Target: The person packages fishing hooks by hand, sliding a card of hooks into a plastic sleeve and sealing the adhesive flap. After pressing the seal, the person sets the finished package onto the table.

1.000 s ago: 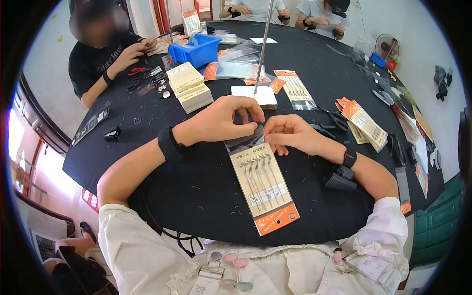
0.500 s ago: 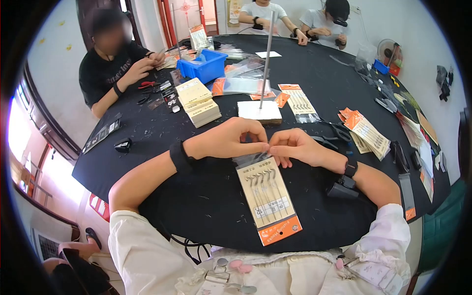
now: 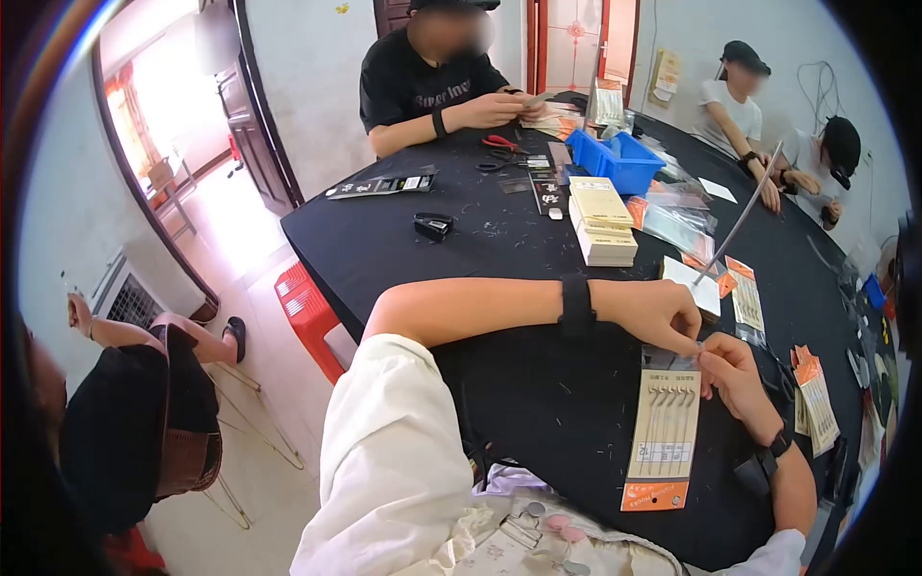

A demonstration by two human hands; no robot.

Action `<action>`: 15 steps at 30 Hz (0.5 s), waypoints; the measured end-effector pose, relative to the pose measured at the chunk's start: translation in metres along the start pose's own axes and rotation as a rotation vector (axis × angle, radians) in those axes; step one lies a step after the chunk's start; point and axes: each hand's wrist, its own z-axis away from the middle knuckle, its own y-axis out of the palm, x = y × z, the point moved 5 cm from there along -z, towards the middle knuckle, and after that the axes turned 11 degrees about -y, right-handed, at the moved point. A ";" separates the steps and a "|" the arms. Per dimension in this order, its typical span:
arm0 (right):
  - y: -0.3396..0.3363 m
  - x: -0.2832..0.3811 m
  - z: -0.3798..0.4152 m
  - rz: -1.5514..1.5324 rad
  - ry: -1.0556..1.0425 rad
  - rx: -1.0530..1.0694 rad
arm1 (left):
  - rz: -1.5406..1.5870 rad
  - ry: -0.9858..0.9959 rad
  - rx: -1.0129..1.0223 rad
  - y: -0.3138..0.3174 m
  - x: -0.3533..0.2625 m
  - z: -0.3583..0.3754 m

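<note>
A fishing hook packet (image 3: pixel 662 437) with a cream card and orange lower end lies on the black table, its clear plastic top edge up at my fingers. My left hand (image 3: pixel 653 312) pinches that plastic edge from the left. From the right, my right hand (image 3: pixel 738 377) also has closed fingers on it, its fingertips close to my left ones. Just beyond my hands is a white block (image 3: pixel 693 288) with a slanting metal rod (image 3: pixel 740 216).
Stacked cream cards (image 3: pixel 605 226), a blue bin (image 3: pixel 617 161) and a black stapler (image 3: pixel 433 226) lie beyond my left forearm. More hook packets (image 3: pixel 815 398) are at the right. Co-workers sit around the table; a red stool (image 3: pixel 305 312) stands at the left edge.
The view has swung left, so table and hands appear further right, and a seated person shows more at left. My hands still pinch the packet's plastic top.
</note>
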 end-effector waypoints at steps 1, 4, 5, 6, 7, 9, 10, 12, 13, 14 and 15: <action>-0.001 -0.001 0.000 -0.011 0.001 -0.004 | 0.002 -0.002 -0.005 0.001 0.001 -0.001; -0.002 -0.003 0.000 -0.033 -0.006 0.033 | 0.061 0.042 0.005 0.000 0.000 0.000; -0.002 -0.004 0.000 -0.030 -0.001 0.043 | 0.089 0.068 0.035 0.001 -0.002 0.001; -0.001 -0.003 0.000 -0.001 -0.014 0.044 | 0.120 0.093 0.069 0.003 -0.004 0.002; -0.001 -0.003 0.000 0.025 -0.028 0.042 | 0.124 0.090 0.067 0.003 -0.005 0.004; -0.002 -0.005 0.001 0.026 -0.020 0.044 | 0.102 0.079 0.090 0.005 -0.005 0.004; -0.003 -0.005 0.001 0.027 -0.017 0.045 | 0.104 0.081 0.094 0.004 -0.005 0.003; -0.003 -0.005 0.000 0.002 0.002 0.011 | 0.053 0.053 0.032 0.003 -0.002 0.004; -0.005 -0.005 0.001 -0.019 0.022 -0.025 | 0.045 0.030 0.025 0.001 -0.002 0.004; -0.003 -0.002 0.001 -0.044 0.035 -0.039 | 0.041 0.016 0.026 0.000 -0.002 0.003; -0.002 -0.001 0.000 -0.087 0.047 -0.029 | 0.073 0.024 0.002 0.000 -0.001 0.002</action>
